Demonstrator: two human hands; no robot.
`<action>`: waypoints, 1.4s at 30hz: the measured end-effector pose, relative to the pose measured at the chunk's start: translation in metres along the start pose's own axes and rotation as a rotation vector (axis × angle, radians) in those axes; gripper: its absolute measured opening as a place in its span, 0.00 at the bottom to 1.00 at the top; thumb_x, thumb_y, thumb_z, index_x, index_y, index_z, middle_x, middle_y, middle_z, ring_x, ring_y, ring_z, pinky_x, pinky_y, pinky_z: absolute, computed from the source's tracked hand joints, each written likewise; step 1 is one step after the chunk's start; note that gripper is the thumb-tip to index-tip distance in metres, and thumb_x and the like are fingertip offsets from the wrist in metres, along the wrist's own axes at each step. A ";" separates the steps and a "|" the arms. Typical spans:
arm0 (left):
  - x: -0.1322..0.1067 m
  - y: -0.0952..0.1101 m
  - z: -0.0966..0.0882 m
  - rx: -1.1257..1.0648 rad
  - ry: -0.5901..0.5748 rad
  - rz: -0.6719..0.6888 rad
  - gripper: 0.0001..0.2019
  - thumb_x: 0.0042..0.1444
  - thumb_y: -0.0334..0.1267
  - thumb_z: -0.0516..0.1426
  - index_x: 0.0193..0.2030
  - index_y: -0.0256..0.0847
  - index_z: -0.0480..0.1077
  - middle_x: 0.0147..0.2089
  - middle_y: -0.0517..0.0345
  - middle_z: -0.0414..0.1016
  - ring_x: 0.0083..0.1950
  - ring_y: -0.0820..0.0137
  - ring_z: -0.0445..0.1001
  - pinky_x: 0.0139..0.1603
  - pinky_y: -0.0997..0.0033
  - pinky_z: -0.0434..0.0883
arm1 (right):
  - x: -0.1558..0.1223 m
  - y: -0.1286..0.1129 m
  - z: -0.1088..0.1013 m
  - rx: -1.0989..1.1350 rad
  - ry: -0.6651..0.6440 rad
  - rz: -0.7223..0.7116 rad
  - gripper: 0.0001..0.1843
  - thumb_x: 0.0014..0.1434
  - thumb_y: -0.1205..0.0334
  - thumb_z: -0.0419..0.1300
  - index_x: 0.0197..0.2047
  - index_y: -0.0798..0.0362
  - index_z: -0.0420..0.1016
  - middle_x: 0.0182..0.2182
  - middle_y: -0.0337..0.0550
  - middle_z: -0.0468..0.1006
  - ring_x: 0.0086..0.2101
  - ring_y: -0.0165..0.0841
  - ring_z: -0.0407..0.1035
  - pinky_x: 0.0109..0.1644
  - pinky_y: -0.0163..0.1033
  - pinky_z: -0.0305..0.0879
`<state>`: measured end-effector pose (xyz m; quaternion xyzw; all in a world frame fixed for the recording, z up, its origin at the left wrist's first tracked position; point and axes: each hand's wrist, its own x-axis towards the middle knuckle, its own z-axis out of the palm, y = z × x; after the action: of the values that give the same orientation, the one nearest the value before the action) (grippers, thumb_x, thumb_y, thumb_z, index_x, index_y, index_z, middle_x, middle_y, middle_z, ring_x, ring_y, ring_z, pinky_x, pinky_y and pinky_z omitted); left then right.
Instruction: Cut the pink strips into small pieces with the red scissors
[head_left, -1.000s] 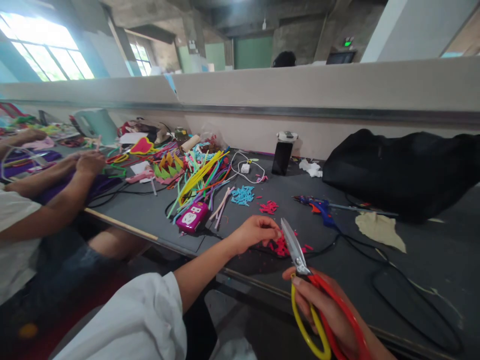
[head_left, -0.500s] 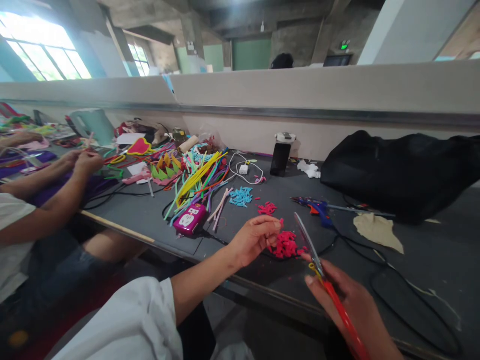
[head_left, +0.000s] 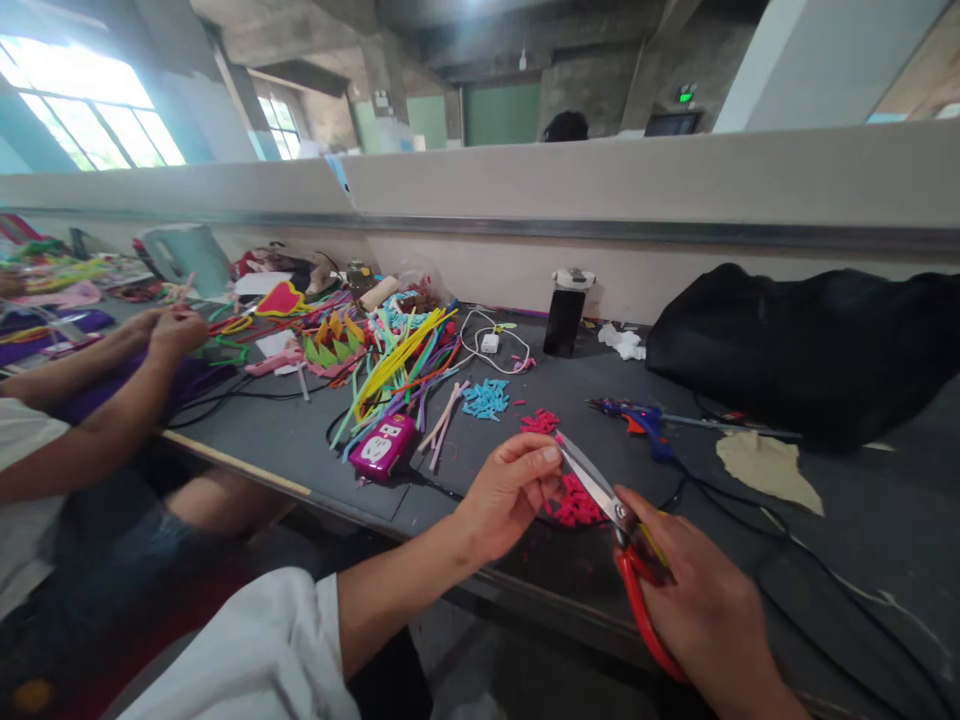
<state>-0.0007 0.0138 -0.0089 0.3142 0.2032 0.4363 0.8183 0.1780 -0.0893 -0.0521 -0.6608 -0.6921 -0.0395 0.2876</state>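
My right hand is closed round the red and yellow handles of a pair of scissors, whose steel blades point up and left. The blade tips reach my left hand, which is pinched, thumb against fingers, on something too small to make out. Both hands hover over a heap of small red cut pieces on the dark table near its front edge.
A second small red heap and light blue cut pieces lie further back. A bundle of coloured pipe cleaners, a pink power strip, a blue glue gun, a black bottle and a black bag are around. Another person's arms work at the left.
The scissors have swung from upright to pointing left, their tips now at my left hand's pinched fingers. My left hand has lifted slightly off the red heap.
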 end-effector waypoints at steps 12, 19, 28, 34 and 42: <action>-0.003 0.007 0.003 0.275 0.065 0.084 0.07 0.46 0.35 0.66 0.31 0.36 0.76 0.23 0.62 0.71 0.23 0.79 0.64 0.27 0.77 0.62 | -0.003 0.006 -0.005 -0.139 0.128 -0.201 0.25 0.61 0.64 0.50 0.61 0.54 0.63 0.34 0.42 0.77 0.36 0.33 0.72 0.41 0.36 0.67; -0.005 0.012 0.006 0.447 0.099 0.119 0.06 0.44 0.35 0.66 0.27 0.34 0.75 0.23 0.61 0.70 0.22 0.80 0.63 0.25 0.78 0.61 | -0.004 0.009 -0.005 -0.172 0.146 -0.226 0.25 0.60 0.64 0.50 0.61 0.53 0.63 0.34 0.42 0.77 0.36 0.32 0.72 0.39 0.35 0.67; -0.006 0.004 0.003 0.342 0.160 0.141 0.05 0.47 0.36 0.64 0.29 0.36 0.75 0.24 0.61 0.72 0.22 0.81 0.62 0.25 0.79 0.60 | -0.006 0.007 0.001 -0.052 0.059 -0.055 0.26 0.57 0.63 0.52 0.60 0.46 0.64 0.39 0.40 0.78 0.38 0.33 0.73 0.39 0.35 0.69; -0.006 0.004 0.003 0.362 0.159 0.159 0.06 0.47 0.36 0.65 0.28 0.36 0.75 0.24 0.61 0.71 0.23 0.81 0.61 0.25 0.78 0.59 | -0.004 0.007 0.000 -0.039 0.065 -0.094 0.25 0.56 0.63 0.52 0.58 0.49 0.66 0.38 0.42 0.78 0.38 0.34 0.73 0.39 0.35 0.69; -0.008 0.002 0.005 0.408 0.167 0.178 0.06 0.46 0.37 0.65 0.28 0.36 0.75 0.23 0.61 0.71 0.24 0.79 0.63 0.26 0.79 0.59 | -0.009 0.009 0.004 -0.022 0.044 -0.053 0.22 0.57 0.62 0.52 0.56 0.48 0.68 0.33 0.39 0.78 0.33 0.31 0.73 0.37 0.34 0.69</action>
<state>-0.0030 0.0063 -0.0031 0.4528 0.3255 0.4812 0.6764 0.1851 -0.0947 -0.0622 -0.6442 -0.7025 -0.0693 0.2944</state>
